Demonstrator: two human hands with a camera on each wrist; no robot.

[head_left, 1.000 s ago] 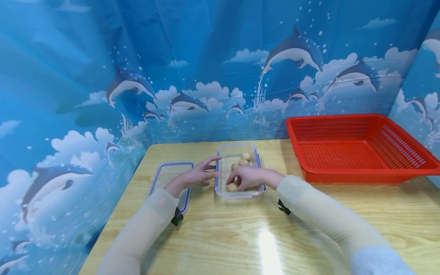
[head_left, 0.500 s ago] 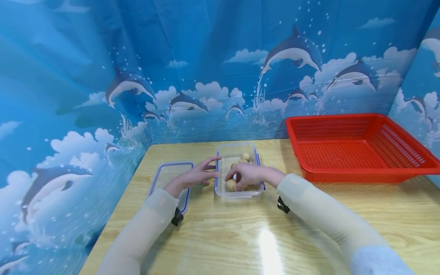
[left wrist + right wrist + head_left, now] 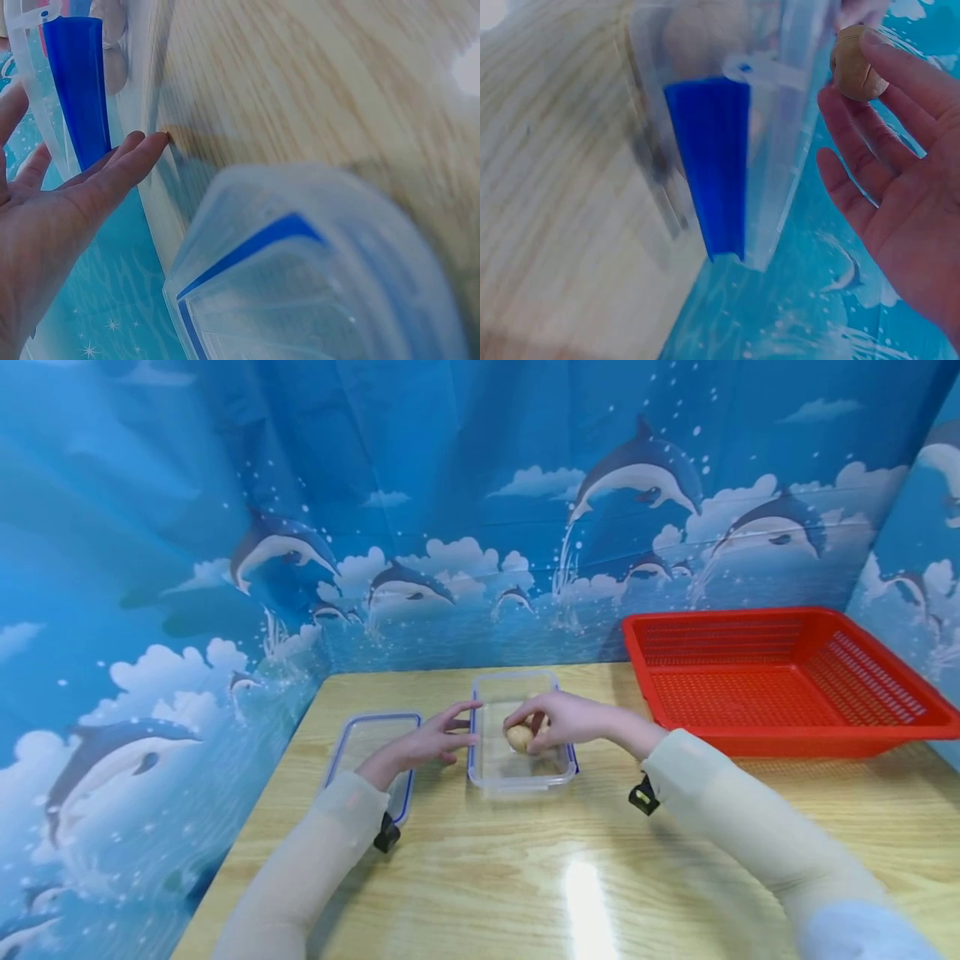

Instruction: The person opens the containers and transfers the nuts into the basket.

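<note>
Wood-grain desk point(image 3: 525, 877): clear food container point(image 3: 501, 777) at center, its lid point(image 3: 360, 739) just left, red mesh basket point(image 3: 780, 681) back right.

Head view looks down across the table — wrist views sit close, sharing the clear container point(image 3: 522, 752).

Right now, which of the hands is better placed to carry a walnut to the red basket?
The right hand: it already pinches a walnut and is nearer the red basket. The left hand steadies the container.
</note>
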